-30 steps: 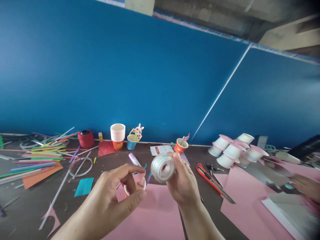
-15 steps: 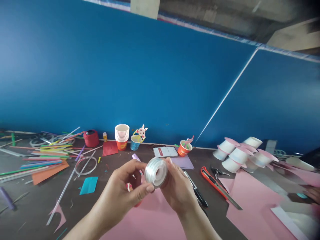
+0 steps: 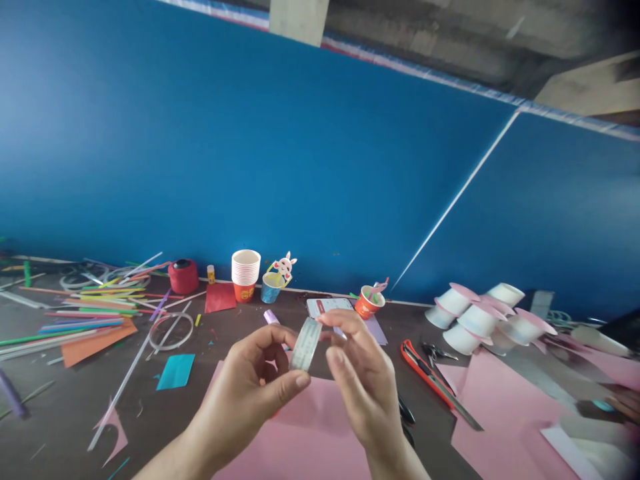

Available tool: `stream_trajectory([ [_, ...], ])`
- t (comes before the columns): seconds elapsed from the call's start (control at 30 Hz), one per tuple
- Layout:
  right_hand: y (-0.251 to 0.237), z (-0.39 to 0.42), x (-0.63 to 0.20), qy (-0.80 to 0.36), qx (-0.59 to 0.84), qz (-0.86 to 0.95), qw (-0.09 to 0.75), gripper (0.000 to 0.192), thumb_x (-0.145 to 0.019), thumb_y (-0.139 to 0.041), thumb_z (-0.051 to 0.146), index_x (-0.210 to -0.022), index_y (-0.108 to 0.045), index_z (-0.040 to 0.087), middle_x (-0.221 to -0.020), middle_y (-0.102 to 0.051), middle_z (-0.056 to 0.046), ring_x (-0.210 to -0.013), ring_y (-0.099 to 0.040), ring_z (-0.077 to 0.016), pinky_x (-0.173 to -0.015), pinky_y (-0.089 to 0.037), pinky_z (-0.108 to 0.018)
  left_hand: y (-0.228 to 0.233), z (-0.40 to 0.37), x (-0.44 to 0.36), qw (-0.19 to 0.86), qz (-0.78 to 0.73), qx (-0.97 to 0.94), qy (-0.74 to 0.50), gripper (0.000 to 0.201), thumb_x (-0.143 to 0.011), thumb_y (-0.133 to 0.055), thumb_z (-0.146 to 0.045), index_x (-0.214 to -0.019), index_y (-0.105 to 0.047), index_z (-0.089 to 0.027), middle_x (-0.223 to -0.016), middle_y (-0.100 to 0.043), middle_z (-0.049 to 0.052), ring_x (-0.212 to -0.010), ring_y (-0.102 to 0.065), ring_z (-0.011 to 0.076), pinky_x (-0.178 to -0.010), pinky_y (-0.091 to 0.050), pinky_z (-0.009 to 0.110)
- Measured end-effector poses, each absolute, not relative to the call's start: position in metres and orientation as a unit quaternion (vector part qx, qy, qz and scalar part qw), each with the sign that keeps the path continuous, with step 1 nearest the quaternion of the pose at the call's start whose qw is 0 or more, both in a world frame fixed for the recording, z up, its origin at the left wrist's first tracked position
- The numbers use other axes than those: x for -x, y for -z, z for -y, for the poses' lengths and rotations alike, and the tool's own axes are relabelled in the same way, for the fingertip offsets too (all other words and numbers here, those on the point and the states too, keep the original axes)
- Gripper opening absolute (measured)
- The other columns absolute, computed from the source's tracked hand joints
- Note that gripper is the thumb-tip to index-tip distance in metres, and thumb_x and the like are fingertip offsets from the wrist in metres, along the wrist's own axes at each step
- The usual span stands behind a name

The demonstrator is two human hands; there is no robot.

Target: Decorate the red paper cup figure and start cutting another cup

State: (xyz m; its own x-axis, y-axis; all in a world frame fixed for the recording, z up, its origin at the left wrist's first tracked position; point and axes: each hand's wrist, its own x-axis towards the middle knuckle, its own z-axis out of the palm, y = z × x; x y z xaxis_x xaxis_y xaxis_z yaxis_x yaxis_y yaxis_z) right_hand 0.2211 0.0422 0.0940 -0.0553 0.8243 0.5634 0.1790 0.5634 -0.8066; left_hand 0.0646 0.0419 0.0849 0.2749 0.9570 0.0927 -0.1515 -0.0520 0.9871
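A clear roll of tape [image 3: 306,345] is in the head view's lower middle, turned so its outer band faces me. My left hand [image 3: 245,383] grips it between thumb and fingers. My right hand [image 3: 363,373] is at its right side, fingers apart, the index fingertip at the roll's upper edge and the thumb clear of it. Beneath both hands lies a sheet of pink paper [image 3: 310,433]. Something red and white behind my left fingers is mostly hidden.
Stacked paper cups [image 3: 245,283], a blue cup [image 3: 271,288], a phone [image 3: 320,306] and an orange cup [image 3: 369,305] stand along the back. Straws [image 3: 95,317] lie left. An orange utility knife [image 3: 430,377], scissors [image 3: 440,352] and cup-and-paper pieces [image 3: 477,319] are right.
The tape roll has turned from showing its open ring to showing its narrow outer band. My right hand has shifted slightly right and its fingers have spread.
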Motion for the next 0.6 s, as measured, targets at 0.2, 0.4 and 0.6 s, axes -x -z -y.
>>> stream_trajectory([
  [0.2, -0.100, -0.032, -0.221, -0.180, 0.359, 0.746, 0.532, 0.039, -0.075, -0.055, 0.016, -0.113, -0.049, 0.022, -0.112, -0.049, -0.009, -0.107, -0.046, -0.0225, -0.088, -0.041, -0.041, -0.092, -0.042, -0.063, 0.397, -0.415, -0.653, -0.494, 0.015, -0.063, -0.069, -0.023, -0.073, -0.060, -0.020, -0.063, -0.055, 0.000, -0.053, -0.044, 0.0110, -0.048, -0.034, 0.022],
  [0.4, -0.103, -0.032, -0.224, -0.137, 0.366, 0.763, 0.515, 0.042, -0.067, -0.057, 0.010, -0.107, -0.052, 0.021, -0.109, -0.051, -0.007, -0.102, -0.050, -0.0225, -0.085, -0.044, -0.039, -0.093, -0.039, -0.062, 0.265, -0.391, -0.727, -0.498, 0.011, -0.064, -0.068, -0.022, -0.072, -0.060, -0.022, -0.067, -0.058, 0.001, -0.053, -0.045, 0.0119, -0.049, -0.036, 0.024],
  [0.6, -0.101, -0.027, -0.223, -0.083, 0.358, 0.782, 0.503, 0.038, -0.071, -0.054, 0.009, -0.106, -0.052, 0.021, -0.114, -0.051, -0.008, -0.103, -0.052, -0.0221, -0.084, -0.046, -0.038, -0.092, -0.041, -0.063, 0.197, -0.385, -0.750, -0.499, 0.011, -0.066, -0.066, -0.020, -0.073, -0.057, -0.022, -0.063, -0.056, -0.001, -0.053, -0.045, 0.0115, -0.048, -0.037, 0.023],
])
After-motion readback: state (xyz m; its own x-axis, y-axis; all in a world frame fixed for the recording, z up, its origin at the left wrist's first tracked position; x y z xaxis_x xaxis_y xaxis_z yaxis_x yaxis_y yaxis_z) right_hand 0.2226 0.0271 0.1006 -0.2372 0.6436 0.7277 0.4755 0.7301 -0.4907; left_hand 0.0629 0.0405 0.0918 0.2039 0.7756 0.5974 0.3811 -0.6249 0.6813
